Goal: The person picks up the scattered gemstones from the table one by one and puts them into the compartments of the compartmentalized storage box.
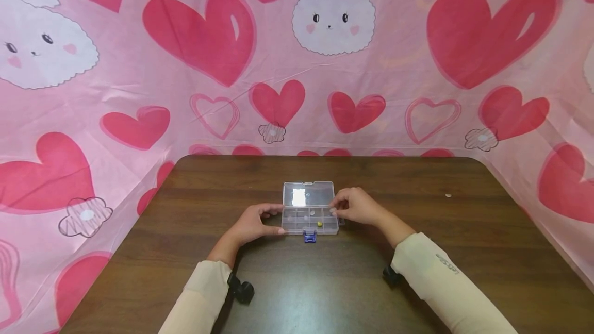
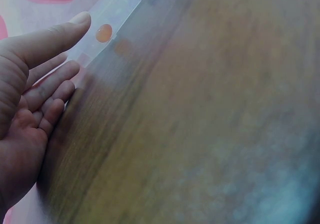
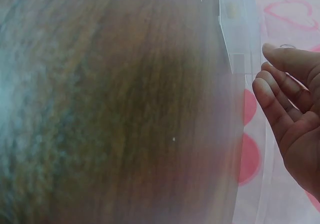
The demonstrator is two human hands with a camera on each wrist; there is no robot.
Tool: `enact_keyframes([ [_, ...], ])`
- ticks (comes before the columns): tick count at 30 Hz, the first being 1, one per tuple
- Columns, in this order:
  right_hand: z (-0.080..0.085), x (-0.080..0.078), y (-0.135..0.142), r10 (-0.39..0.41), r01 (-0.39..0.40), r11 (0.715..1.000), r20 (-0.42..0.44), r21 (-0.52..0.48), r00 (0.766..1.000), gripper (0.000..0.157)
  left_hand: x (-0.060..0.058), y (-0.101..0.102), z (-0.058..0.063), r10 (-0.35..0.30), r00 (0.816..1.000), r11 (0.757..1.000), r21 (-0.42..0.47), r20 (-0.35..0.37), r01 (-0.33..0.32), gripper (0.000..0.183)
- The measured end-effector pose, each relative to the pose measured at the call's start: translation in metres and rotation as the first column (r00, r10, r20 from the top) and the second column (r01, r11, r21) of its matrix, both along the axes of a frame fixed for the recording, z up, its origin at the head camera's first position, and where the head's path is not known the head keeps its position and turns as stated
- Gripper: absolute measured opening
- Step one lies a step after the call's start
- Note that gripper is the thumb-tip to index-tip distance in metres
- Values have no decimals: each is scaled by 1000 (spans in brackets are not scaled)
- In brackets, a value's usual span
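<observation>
A clear plastic compartment box with a blue latch lies with its lid raised. Inside are a yellow bead, a small white piece and, in the left wrist view, an orange bead. My left hand holds the box's left end, thumb by the front corner and fingers toward the back. Over the right-end compartments is my right hand, fingers bent and thumb tip low. Its thumb and fingers are apart in the right wrist view, with nothing visible between them.
The box sits on a dark wooden table. A small whitish piece lies on the far right of the tabletop. Behind the table hangs a pink cloth with hearts and bunnies.
</observation>
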State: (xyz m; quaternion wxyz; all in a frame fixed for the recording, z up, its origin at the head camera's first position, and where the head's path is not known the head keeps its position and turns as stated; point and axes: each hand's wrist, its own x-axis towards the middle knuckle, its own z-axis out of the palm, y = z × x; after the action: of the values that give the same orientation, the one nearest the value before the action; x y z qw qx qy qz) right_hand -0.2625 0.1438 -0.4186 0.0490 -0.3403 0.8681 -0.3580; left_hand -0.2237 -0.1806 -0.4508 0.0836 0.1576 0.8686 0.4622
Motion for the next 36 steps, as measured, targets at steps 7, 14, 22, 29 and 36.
enact_keyframes([
  [7, -2, 0, 0, -8, 8, 1000, 17, 3, 1000, 12, 0, -1, 0, -5, 1000, 1000, 6, 3, 5, 60],
  [14, -2, 3, 3, -28, 30, 999, 44, -42, 999, 14, 0, -2, -1, -2, 1000, 1000, 4, 5, 2, 62],
  [22, 3, 9, 9, -80, 83, 990, 35, -114, 996, 16, 1, -1, -1, 2, 1000, 1000, -3, -3, -2, 63],
  [29, 8, 14, 16, -98, 98, 989, 6, -114, 995, 18, 1, -1, -1, 1, 1000, 1000, 0, 5, -1, 62],
  [36, 12, 19, 27, -131, 130, 979, 0, -160, 991, 18, 0, 0, 0, 12, 1000, 1000, -1, 12, -12, 62],
])
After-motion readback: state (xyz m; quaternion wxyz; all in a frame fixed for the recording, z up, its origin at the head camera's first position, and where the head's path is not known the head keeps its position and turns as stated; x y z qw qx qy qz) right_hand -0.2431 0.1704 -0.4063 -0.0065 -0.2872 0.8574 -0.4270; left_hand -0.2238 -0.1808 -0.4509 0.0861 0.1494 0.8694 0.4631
